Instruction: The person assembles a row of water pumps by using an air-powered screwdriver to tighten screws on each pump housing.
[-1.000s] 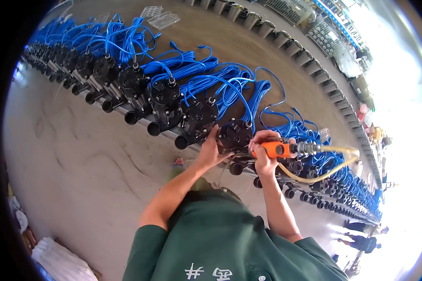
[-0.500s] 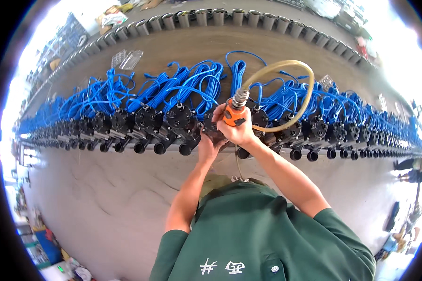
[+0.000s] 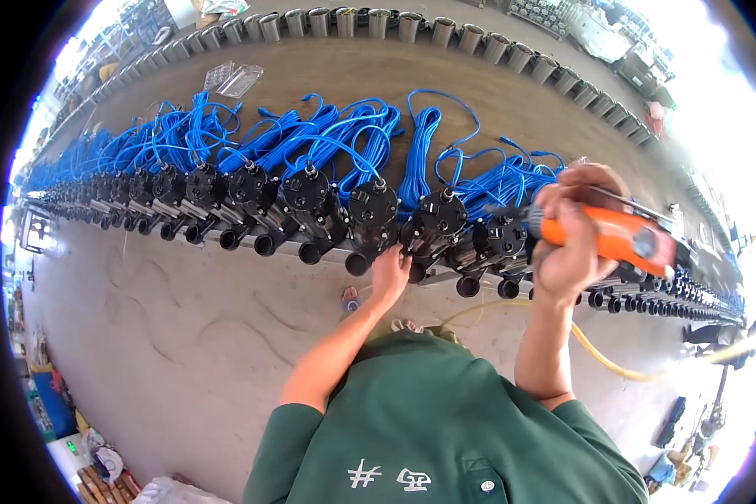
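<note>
My right hand (image 3: 567,244) is raised to the right, fingers wrapped round an orange air screwdriver (image 3: 626,239). The tool lies nearly level, its dark tip toward the left, blurred by motion. A yellowish air hose (image 3: 617,365) curves low past my right forearm. My left hand (image 3: 390,275) is at the lower side of a black motor pump (image 3: 372,206) in the row, fingers curled against it and partly hidden. Close to its right stands another black pump (image 3: 439,217). Bundled blue cables (image 3: 420,160) lie behind the pumps.
A long row of similar black pumps (image 3: 252,189) curves away on both sides along the table edge. Steel cylinders (image 3: 378,23) line the table's far side. Clear plastic trays (image 3: 242,81) lie at the back left. Grey floor (image 3: 185,336) extends below.
My right hand has swung the screwdriver from above the pump out to the right, turning it level. The hose now hangs low. My left hand stays down at the pumps, and the view has shifted.
</note>
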A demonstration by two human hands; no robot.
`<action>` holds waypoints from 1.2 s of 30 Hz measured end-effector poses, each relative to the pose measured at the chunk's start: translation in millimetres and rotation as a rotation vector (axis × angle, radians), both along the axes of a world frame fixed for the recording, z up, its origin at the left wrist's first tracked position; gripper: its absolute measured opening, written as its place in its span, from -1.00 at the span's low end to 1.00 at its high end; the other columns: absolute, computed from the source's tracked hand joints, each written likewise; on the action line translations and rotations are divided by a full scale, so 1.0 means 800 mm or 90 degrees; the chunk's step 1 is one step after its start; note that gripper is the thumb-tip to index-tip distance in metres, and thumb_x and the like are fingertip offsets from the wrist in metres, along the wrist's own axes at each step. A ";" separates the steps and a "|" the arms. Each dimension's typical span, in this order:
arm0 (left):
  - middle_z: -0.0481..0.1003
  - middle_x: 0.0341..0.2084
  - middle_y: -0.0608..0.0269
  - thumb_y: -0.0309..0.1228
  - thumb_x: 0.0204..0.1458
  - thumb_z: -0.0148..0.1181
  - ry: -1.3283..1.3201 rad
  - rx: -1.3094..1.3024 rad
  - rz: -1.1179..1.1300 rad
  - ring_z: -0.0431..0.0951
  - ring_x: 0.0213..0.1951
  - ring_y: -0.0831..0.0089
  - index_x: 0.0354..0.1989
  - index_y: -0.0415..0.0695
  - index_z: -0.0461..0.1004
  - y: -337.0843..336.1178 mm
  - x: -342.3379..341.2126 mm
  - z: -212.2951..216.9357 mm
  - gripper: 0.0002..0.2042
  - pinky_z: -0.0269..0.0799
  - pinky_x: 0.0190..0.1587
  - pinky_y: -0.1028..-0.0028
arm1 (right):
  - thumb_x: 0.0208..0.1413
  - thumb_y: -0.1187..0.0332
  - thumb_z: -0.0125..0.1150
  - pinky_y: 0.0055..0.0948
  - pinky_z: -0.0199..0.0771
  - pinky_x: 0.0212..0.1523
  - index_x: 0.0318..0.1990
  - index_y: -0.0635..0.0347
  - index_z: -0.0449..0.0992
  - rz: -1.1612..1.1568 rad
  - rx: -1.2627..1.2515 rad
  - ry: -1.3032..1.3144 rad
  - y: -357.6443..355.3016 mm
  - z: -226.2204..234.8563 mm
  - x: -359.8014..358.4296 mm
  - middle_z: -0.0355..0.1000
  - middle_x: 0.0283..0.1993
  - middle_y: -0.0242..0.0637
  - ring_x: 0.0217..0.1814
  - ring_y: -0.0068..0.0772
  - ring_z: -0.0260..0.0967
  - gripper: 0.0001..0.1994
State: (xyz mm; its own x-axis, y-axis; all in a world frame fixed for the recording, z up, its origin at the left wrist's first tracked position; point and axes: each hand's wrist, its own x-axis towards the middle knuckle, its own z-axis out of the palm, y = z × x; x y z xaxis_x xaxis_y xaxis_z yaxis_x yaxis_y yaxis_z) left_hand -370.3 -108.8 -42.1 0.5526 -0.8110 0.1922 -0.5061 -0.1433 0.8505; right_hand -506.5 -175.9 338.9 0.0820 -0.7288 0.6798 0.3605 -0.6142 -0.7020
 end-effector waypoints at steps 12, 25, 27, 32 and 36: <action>0.57 -0.41 -0.01 -0.47 0.05 0.26 -0.082 -0.044 0.010 0.58 -0.37 -0.07 -0.32 -0.20 0.62 -0.019 0.003 0.010 -0.91 0.50 -0.31 0.12 | -0.06 0.67 0.15 -0.55 0.54 -0.35 -0.06 0.37 0.51 0.152 0.204 0.091 -0.023 -0.139 0.051 0.55 -0.24 -0.19 -0.39 -0.57 0.48 -0.67; 0.58 -0.43 -0.01 -0.41 0.05 0.26 -0.142 -0.036 -0.034 0.60 -0.41 0.00 -0.27 -0.25 0.64 -0.021 0.010 0.001 -0.83 0.54 -0.32 0.16 | -0.16 0.57 0.16 -0.54 0.49 -0.30 -0.32 0.32 0.55 0.195 0.186 0.178 -0.045 -0.177 0.089 0.56 -0.40 -0.34 -0.37 -0.57 0.49 -0.82; 0.58 -0.42 -0.03 -0.39 0.06 0.28 -0.151 -0.016 -0.042 0.61 -0.40 -0.02 -0.28 -0.25 0.65 -0.026 0.015 0.005 -0.82 0.54 -0.32 0.14 | -0.15 0.57 0.17 -0.56 0.49 -0.29 -0.27 0.33 0.57 0.229 0.203 0.159 -0.044 -0.160 0.086 0.57 -0.36 -0.34 -0.35 -0.59 0.49 -0.78; 0.60 -0.45 -0.05 -0.33 0.03 0.33 -0.190 0.305 -0.104 0.61 -0.40 -0.05 -0.35 -0.23 0.64 -0.005 0.018 0.058 -0.80 0.53 -0.30 0.11 | -0.06 0.62 0.18 -0.55 0.49 -0.29 -0.15 0.31 0.53 0.292 0.230 0.067 -0.049 -0.114 0.055 0.55 -0.27 -0.28 -0.32 -0.56 0.48 -0.74; 0.59 -0.54 0.11 -0.45 0.06 0.32 0.059 0.072 -0.217 0.62 -0.51 0.32 -0.33 -0.21 0.65 -0.018 0.061 0.290 -0.91 0.48 -0.44 0.41 | -0.06 0.59 0.19 -0.56 0.50 -0.31 -0.19 0.26 0.53 0.123 0.101 0.169 -0.077 -0.123 0.009 0.53 -0.28 -0.29 -0.38 -0.59 0.46 -0.77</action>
